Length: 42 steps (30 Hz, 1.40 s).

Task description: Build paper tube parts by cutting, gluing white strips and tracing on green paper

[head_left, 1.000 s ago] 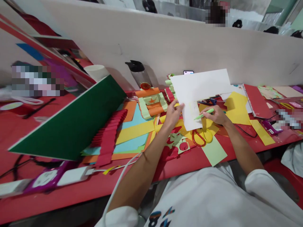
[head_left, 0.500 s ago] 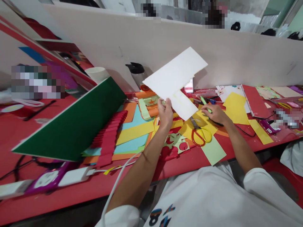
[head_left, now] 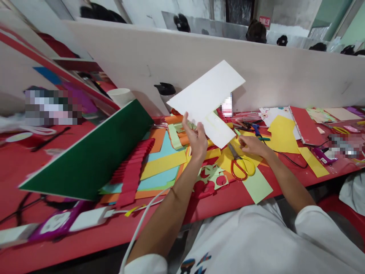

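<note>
My left hand (head_left: 196,139) holds up a large white card (head_left: 207,93), cut in an irregular, stepped shape with a faint yellowish mark on it. Its thumb is at the card's lower edge and a finger points upward. My right hand (head_left: 252,146) is closed on a slim light green pen (head_left: 237,132), whose tip is near the card's lower right corner; most of the pen is hidden by the fingers. Below and between the hands lie scissors (head_left: 242,167) with red and yellow handles, on yellow paper (head_left: 225,158). A pale green sheet (head_left: 258,184) lies beside them.
A green board (head_left: 91,152) leans at left, near pleated red paper (head_left: 135,167) and stacked coloured sheets. A white cable (head_left: 145,217) runs by my left arm to a power strip (head_left: 57,222). A white partition (head_left: 199,49) stands behind; a red folder (head_left: 306,125) lies right.
The white card has shifted slightly left and down in view. My left forefinger has straightened upward, and the right hand has turned the green pen so its tip points toward the card.
</note>
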Each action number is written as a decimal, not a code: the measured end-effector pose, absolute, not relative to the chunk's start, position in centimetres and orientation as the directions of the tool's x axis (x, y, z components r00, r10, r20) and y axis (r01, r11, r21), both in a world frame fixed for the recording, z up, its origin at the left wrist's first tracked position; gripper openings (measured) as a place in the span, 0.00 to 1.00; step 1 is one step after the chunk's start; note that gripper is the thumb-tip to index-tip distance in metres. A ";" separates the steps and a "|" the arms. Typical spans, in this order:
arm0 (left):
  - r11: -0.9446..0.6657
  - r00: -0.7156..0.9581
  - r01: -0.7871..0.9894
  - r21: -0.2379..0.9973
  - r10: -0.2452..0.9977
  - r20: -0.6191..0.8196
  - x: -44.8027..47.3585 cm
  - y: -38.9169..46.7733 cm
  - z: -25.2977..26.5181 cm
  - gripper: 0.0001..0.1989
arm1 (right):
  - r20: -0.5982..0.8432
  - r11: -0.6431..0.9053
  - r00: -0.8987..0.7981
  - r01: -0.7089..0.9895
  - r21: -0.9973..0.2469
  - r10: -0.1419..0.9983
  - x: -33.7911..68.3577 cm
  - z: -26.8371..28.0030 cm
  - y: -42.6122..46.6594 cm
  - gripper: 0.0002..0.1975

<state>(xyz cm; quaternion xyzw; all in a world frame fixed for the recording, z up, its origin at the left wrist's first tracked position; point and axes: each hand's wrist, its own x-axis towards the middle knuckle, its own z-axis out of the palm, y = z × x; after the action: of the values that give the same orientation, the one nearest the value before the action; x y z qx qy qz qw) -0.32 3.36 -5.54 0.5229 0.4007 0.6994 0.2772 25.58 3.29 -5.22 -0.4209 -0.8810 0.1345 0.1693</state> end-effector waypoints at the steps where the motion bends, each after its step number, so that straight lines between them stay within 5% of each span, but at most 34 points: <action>1: -0.533 -0.323 0.027 0.846 0.796 0.512 -0.3 3.4 -5.6 0.34 | 0.216 0.588 -0.556 0.682 -0.435 0.803 26.1 -4.8 3.3 0.05; 6: -0.528 -0.398 0.086 0.845 0.760 0.515 -0.2 3.9 -6.1 0.25 | 0.410 0.528 -0.342 0.412 -0.743 0.845 27.8 -3.0 3.0 0.13; 10: -0.489 -0.287 0.079 0.869 0.823 0.489 0.8 3.5 -6.1 0.24 | 0.509 0.544 -0.206 0.178 -0.820 0.836 26.6 -2.6 2.2 0.19; 20: -0.485 0.063 0.081 0.871 0.874 0.481 3.4 1.8 -6.8 0.21 | 0.699 0.681 -0.114 0.377 -0.627 0.706 22.7 -3.3 0.7 0.12; 25: -0.512 0.082 0.075 0.856 0.859 0.506 3.8 2.0 -7.3 0.19 | 0.766 0.778 -0.197 0.327 -0.537 0.611 22.5 -3.6 0.8 0.07; 36: -0.465 0.059 0.015 0.885 0.884 0.463 4.1 2.3 -8.1 0.19 | 0.722 0.767 -0.409 0.587 -0.260 0.557 22.9 -4.2 1.5 0.08; 42: -0.459 0.022 0.000 0.889 0.888 0.459 4.2 2.2 -7.7 0.22 | 0.722 0.772 -0.427 0.591 -0.233 0.545 22.7 -4.4 1.6 0.10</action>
<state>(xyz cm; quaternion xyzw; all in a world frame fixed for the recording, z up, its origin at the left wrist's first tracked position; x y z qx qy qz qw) 4.23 2.16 -7.70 0.6104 0.3638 0.5973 0.3719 22.73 1.63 -4.43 -0.3364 -0.8442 -0.0276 0.4164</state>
